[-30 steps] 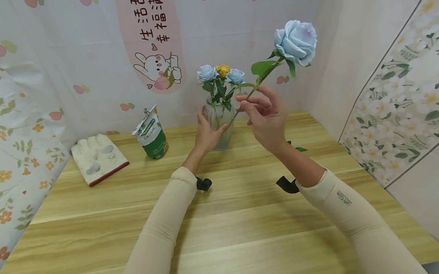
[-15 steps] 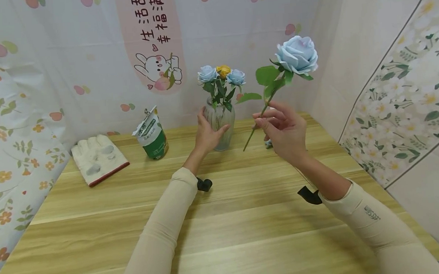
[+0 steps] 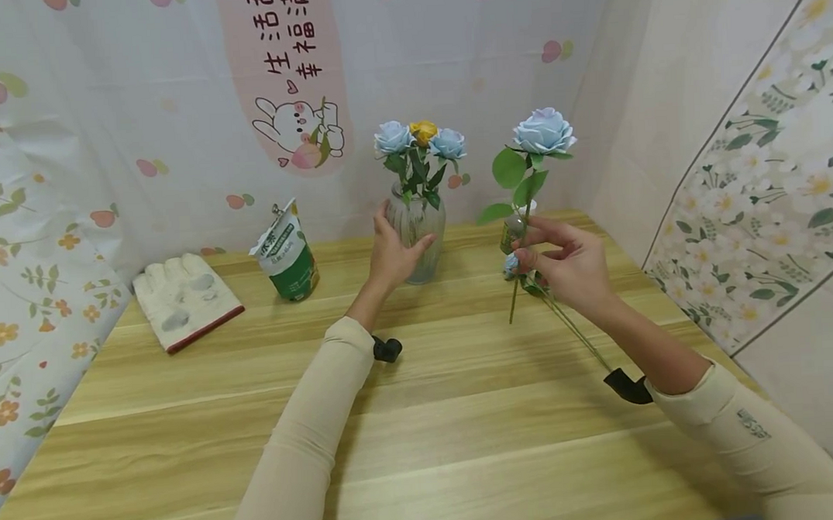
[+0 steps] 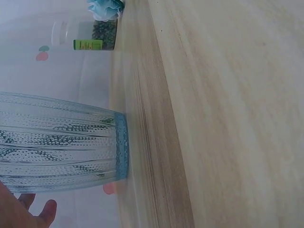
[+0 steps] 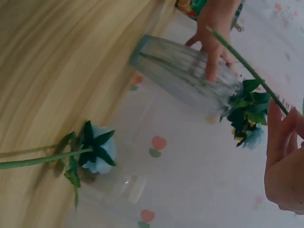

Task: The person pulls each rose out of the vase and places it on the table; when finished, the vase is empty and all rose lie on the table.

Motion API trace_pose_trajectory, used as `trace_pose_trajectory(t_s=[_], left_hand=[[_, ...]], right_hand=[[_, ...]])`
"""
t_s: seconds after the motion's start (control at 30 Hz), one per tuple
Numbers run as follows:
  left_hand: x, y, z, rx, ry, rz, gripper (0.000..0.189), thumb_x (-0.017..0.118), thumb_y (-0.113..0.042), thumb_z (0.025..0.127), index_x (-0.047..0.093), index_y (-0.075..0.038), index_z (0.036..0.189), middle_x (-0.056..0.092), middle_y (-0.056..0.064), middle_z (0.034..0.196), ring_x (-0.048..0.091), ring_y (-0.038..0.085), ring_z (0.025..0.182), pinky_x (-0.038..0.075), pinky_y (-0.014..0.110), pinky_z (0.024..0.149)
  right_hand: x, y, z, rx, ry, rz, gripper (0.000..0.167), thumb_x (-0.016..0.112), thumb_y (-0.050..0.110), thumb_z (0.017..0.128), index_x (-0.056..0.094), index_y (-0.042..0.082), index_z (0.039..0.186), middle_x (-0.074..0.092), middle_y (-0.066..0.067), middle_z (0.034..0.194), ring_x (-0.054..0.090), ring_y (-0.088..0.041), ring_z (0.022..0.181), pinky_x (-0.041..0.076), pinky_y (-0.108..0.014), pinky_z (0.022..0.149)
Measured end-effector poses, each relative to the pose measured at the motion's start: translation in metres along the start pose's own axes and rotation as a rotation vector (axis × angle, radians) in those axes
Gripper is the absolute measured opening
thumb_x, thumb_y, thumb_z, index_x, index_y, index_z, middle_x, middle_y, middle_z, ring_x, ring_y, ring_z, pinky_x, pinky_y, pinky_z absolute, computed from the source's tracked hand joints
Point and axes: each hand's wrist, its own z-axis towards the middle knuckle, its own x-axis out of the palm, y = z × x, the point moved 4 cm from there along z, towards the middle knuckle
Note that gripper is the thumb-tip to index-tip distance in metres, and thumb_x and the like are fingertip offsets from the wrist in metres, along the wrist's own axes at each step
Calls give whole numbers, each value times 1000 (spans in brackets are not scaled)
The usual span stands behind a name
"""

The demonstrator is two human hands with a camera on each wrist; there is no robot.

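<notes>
A ribbed clear glass vase (image 3: 419, 240) stands upright at the back of the table, holding two light blue roses (image 3: 447, 144) and a yellow rose (image 3: 423, 132). My left hand (image 3: 391, 255) grips its side, thumb across the front. To the right, my right hand (image 3: 565, 260) pinches the green stem of another blue rose (image 3: 544, 132), bloom upward and the stem's lower end hanging over the tabletop. In the right wrist view that stem (image 5: 247, 66) points toward the vase. Below the right hand a further blue rose (image 5: 99, 149) lies on the table.
Behind the right hand stands a small clear jar (image 4: 103, 35) with dark contents and a green label. A green and white pouch (image 3: 289, 258) and a white work glove (image 3: 186, 301) sit at the left. A patterned curtain (image 3: 506, 78) closes the back.
My right hand has carried the blue rose down and to the right, away from the vase, and the stem has turned more upright. My left hand stays on the vase.
</notes>
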Motion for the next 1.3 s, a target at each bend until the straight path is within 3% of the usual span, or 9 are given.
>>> trace_pose_trajectory(t_s=[0.23,0.37,0.5,0.63,0.77,0.9,1.13,1.3], left_hand=[[0,1,0,2,1,14,105,77,-48,84,7,-14,155,24,17,158,32,33,143,33,48,111],[0,1,-1,1,-2,17,106,77,-47,84,7,-13,155,24,18,158,32,33,143,32,48,112],[0,2,-1,1,-1,20,106,77,-48,84,7,-13,155,24,18,158,32,33,143,32,47,112],[0,2,-1,5,3,26,106,77,-48,84,7,-12,155,23,17,159,32,32,143,32,46,113],[-1,1,-1,8,3,30,106,77,-48,84,7,-13,155,23,18,159,31,33,144,31,47,113],[-2,0,-1,3,2,35,106,77,-49,84,7,-13,155,23,18,159,31,33,144,31,47,113],[-1,1,-2,19,-3,40,106,77,-48,84,7,-11,155,22,18,159,31,33,144,31,47,113],[-1,0,-2,16,-6,40,105,77,-47,84,8,-11,155,23,18,158,32,34,143,32,48,112]], right_hand=[[-13,-18,-5,214,113,-141,52,73,0,88,56,-1,137,73,7,89,71,-17,61,49,-26,41],[-18,-31,-8,322,193,-208,56,73,6,90,52,0,141,73,0,95,71,-17,63,50,-30,45],[-21,-46,-12,404,249,-215,54,73,6,90,53,-1,140,73,-4,99,71,-18,65,49,-30,45],[-25,-63,-17,487,283,-188,54,72,4,90,51,-2,140,73,2,97,73,-23,69,46,-28,44],[-27,-72,-21,532,313,-209,54,70,0,90,50,-5,140,72,-14,106,73,-29,73,44,-29,45],[-28,-78,-23,566,359,-251,51,70,1,91,51,-5,138,65,-28,117,73,-26,71,45,-30,46],[-29,-89,-27,613,413,-304,52,68,2,92,49,-7,140,61,-29,121,73,-23,72,46,-32,49],[-29,-96,-27,646,419,-276,53,66,-1,93,46,-7,141,60,-27,120,73,-23,72,45,-30,48]])
